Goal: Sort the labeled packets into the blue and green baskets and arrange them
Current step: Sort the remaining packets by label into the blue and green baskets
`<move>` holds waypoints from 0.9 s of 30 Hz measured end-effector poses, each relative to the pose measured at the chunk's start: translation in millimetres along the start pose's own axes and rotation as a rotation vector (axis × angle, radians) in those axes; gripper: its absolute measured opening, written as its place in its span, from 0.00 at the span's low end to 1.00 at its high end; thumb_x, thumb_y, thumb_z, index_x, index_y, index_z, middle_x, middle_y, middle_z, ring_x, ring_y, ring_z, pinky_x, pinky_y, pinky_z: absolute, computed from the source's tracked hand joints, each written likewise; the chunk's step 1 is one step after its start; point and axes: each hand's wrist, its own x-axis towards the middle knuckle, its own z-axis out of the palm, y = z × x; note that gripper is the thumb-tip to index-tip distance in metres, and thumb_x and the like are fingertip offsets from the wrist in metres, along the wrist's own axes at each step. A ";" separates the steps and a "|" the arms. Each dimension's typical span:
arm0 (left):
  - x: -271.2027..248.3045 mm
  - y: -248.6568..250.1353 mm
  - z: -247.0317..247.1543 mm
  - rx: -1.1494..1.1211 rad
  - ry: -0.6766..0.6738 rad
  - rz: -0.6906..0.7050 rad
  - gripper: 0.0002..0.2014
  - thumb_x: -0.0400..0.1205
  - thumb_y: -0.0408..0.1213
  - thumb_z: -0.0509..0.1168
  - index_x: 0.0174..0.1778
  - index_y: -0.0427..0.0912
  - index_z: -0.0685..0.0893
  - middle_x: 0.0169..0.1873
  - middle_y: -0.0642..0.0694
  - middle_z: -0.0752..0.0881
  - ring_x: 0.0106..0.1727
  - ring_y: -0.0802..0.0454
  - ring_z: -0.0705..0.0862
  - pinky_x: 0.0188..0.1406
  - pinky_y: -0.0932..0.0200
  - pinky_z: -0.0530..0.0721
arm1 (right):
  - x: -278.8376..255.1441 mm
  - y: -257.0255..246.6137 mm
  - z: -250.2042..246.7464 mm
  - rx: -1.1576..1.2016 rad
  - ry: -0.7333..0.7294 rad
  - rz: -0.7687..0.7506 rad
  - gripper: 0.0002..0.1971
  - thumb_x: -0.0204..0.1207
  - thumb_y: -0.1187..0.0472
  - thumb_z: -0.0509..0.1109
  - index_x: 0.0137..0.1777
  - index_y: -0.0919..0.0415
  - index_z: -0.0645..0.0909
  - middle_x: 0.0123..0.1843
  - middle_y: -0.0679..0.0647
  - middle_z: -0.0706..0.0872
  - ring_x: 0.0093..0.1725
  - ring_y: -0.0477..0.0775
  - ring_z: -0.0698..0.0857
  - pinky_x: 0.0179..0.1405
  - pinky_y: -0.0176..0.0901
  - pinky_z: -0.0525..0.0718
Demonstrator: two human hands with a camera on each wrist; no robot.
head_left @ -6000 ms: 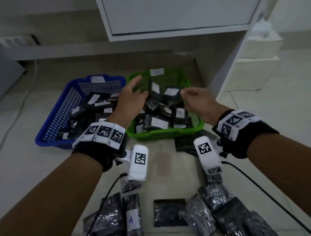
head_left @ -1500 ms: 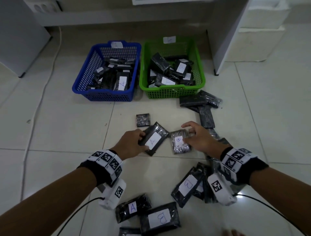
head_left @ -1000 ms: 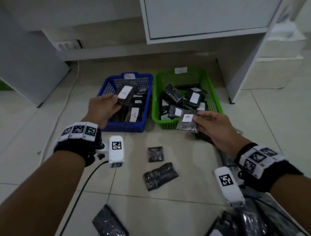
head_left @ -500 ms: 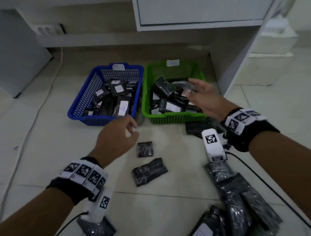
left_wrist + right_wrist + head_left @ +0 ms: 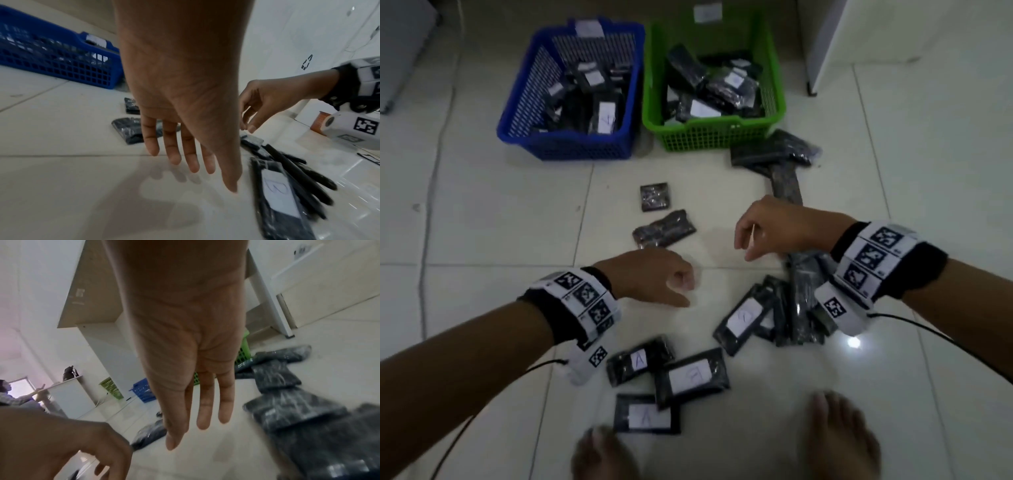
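1. On the pale tiled floor, black packets lie scattered: one marked A, one beside and touching it with a white label, and a third nearest the person's bare feet.
2. To the right, a packet with a white label leans against a loose heap of packets under the right wrist.
3. Farther out, a small square packet and a longer packet lie apart, label side not showing.
4. Beyond them, the blue basket and the green basket stand side by side, each part-filled with packets; more packets lie against the green basket's front right corner.
5. Left hand hangs over bare tile, fingers loose and straight, holding nothing.
6. Right hand hangs above the heap, fingers relaxed and pointing down, empty.
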 end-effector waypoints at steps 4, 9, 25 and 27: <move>-12.8 19.5 17.2 0.042 -0.114 0.002 0.29 0.66 0.68 0.78 0.58 0.60 0.82 0.51 0.61 0.82 0.52 0.59 0.80 0.52 0.57 0.82 | -7.8 2.6 41.4 -0.093 -0.123 0.003 0.20 0.60 0.48 0.87 0.51 0.50 0.88 0.48 0.40 0.86 0.44 0.32 0.78 0.41 0.30 0.74; -24.5 36.4 39.6 0.164 -0.139 -0.026 0.34 0.60 0.79 0.72 0.56 0.63 0.80 0.50 0.64 0.81 0.53 0.58 0.79 0.49 0.56 0.79 | -8.8 -2.5 71.3 -0.258 -0.285 -0.035 0.27 0.57 0.42 0.86 0.54 0.51 0.85 0.51 0.45 0.82 0.55 0.46 0.77 0.50 0.43 0.80; -18.0 60.7 75.2 0.419 -0.100 0.007 0.35 0.68 0.78 0.65 0.60 0.55 0.81 0.54 0.56 0.84 0.60 0.49 0.73 0.59 0.42 0.63 | 20.9 23.5 28.2 0.193 0.179 0.154 0.14 0.66 0.49 0.84 0.44 0.56 0.86 0.42 0.47 0.89 0.36 0.34 0.84 0.31 0.20 0.74; -14.6 64.5 79.3 0.398 -0.119 -0.014 0.34 0.68 0.77 0.66 0.59 0.54 0.82 0.53 0.55 0.85 0.60 0.48 0.73 0.60 0.39 0.64 | 19.8 25.4 27.1 0.292 0.214 0.184 0.16 0.66 0.50 0.84 0.46 0.57 0.85 0.40 0.49 0.89 0.31 0.32 0.82 0.31 0.23 0.75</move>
